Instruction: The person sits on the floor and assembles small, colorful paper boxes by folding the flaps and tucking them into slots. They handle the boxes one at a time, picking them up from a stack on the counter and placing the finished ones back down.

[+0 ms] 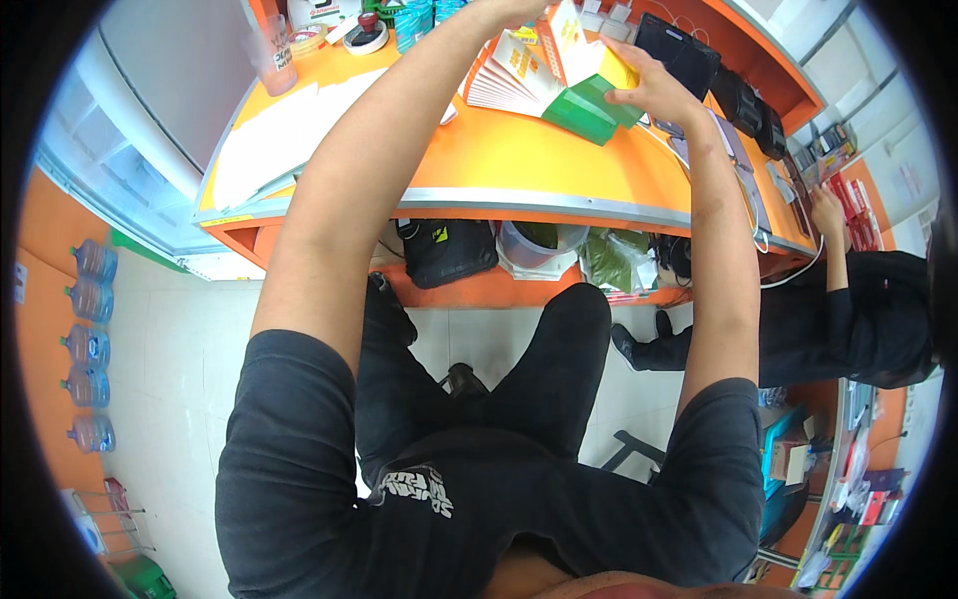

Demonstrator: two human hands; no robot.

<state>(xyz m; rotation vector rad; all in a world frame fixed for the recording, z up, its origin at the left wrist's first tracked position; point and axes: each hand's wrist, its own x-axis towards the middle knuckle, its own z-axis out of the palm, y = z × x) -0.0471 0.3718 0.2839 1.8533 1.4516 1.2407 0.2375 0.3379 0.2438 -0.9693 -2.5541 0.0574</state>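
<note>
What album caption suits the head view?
Right hand holding green, white and orange printed cardboard above a silver-edged orange desk.

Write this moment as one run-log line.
Left hand: partly cut off | right hand: holding green card bundle | surface: orange desk | nearby: white papers

1. Your left forearm [394, 115] stretches forward, slanting rightward, left hand [524, 9] partly cut off by the upper edge
2. Your right forearm [718, 215] reaches forward, right hand [659, 88] angled inward, thumb [623, 97] and fingers [628, 53] curved apart
</note>
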